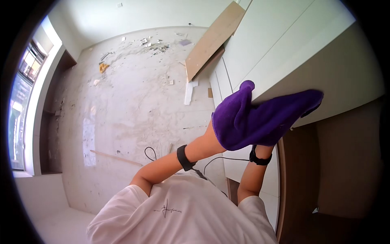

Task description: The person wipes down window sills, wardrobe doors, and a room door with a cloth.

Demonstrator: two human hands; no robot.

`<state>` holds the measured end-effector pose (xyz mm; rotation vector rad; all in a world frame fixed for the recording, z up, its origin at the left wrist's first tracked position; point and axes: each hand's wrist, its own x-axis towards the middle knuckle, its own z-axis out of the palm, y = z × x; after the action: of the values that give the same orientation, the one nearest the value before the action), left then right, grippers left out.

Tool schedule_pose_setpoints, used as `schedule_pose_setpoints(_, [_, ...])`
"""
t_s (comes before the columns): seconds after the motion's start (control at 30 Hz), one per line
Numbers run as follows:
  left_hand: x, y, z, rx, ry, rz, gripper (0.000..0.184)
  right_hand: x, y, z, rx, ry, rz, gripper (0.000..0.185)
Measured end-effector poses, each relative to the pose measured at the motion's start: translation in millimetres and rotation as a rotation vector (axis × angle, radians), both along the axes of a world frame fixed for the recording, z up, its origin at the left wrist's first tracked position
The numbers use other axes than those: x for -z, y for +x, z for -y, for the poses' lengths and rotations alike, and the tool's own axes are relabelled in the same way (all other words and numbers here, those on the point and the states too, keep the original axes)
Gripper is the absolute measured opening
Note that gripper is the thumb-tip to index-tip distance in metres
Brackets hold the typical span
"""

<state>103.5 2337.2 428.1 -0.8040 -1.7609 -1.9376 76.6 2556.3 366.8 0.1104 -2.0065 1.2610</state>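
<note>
A purple cloth is draped over both my hands and lies against the edge of a pale cabinet panel. My left forearm, with a black band at the wrist, runs into the cloth from the left. A thumb-like bump stands up under the cloth beside the panel edge, so my left hand appears closed round the cloth there. My right forearm, also with a black wristband, rises from below and goes behind the cloth. The fingers of my right hand are hidden.
Wooden boards lean against the white cabinet fronts. Debris and a yellow scrap litter the dusty floor. A thin strip and a black cable lie nearer me. An open brown compartment is at right, a window at left.
</note>
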Motion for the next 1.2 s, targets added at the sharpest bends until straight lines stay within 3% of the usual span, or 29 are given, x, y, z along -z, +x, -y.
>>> schedule_pose_setpoints(0.2, [38.6, 17.4, -26.1, -0.232, -0.244, -0.224, 0.075, 11.5, 6.0, -2.4, -0.010, -0.084, -0.028, 0.077])
schedule_pose_setpoints(0.3, [97.0, 30.3, -37.2, -0.218, -0.434, -0.109, 0.074, 54.2, 20.5, 27.4, -0.046, -0.036, -0.017, 0.077])
schedule_pose_setpoints(0.4, [86.0, 40.2, -40.9, -0.356, -0.288, -0.027, 0.071, 68.6, 30.5, 30.4, -0.096, -0.027, -0.015, 0.077])
schedule_pose_setpoints(0.57, [40.0, 34.2, -47.6, -0.355, -0.235, -0.230, 0.064, 5.3, 16.0, -27.5, -0.171, -0.144, -0.028, 0.077])
schedule_pose_setpoints(0.67, [7.6, 28.7, -59.0, -0.432, -0.250, -0.326, 0.062, -27.5, -2.5, -60.2, -0.348, -0.435, -0.031, 0.077])
schedule_pose_setpoints(0.73, [7.8, 27.0, -68.8, -0.418, -0.244, -0.277, 0.063, -18.6, -3.3, -62.2, -0.475, -0.692, -0.014, 0.077])
schedule_pose_setpoints(0.8, [15.1, 22.7, -74.5, -0.579, -0.381, -0.278, 0.053, 4.6, 4.7, -47.0, -0.482, -0.749, -0.041, 0.077])
schedule_pose_setpoints(0.87, [34.7, 27.9, -79.4, -0.594, -0.453, -0.272, 0.058, 10.4, 11.0, -42.1, -0.363, -0.494, -0.107, 0.085])
schedule_pose_setpoints(0.93, [43.8, 32.0, -86.9, -0.731, -0.507, -0.232, 0.062, 23.7, 24.9, -30.5, -0.156, -0.055, -0.201, 0.092])
schedule_pose_setpoints(1.07, [40.5, 17.0, -106.7, -0.631, -0.513, -0.231, 0.070, 5.6, 18.9, -84.2, -0.133, -0.034, -0.169, 0.086])
schedule_pose_setpoints(1.2, [-10.5, -5.7, -141.9, -0.840, -0.436, -0.391, 0.070, -44.2, -8.7, -161.4, -0.046, -0.037, -0.218, 0.081])
